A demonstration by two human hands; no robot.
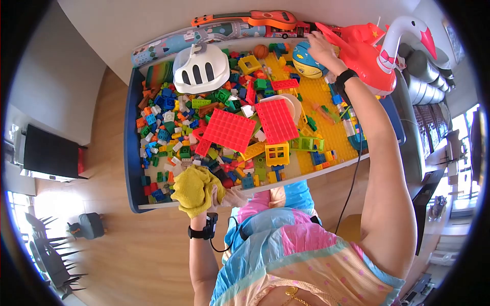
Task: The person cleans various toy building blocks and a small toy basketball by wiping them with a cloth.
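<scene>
At the far right of the surface (131, 148), the right hand (322, 53) lies against the top of a blue and yellow ball (308, 62), fingers reaching past it; whether they grip it, I cannot tell. At the near left edge, the left hand (210, 201) holds a bunched yellow cloth (193, 187), which hides most of its fingers.

The surface is a shallow, blue-sided tray. Its left and middle are heaped with loose blocks (164, 133) in many colours; its right part shows a yellow baseplate (301, 109) with some pieces on it. Two red plates (229, 130) lie over the blocks in the middle, the right one partly covering a pale dish (292, 104); what the dish holds, I cannot tell. Near them stand a yellow frame (277, 154) and a green frame (308, 144).

A white helmet (201, 70) with dark slots sits at the far left, on the blocks; its inside is hidden. Along the far edge lie a rolled mat (196, 40), an orange guitar (270, 18) and a red bus (288, 31). Just right of the ball is an inflatable flamingo (368, 64).
</scene>
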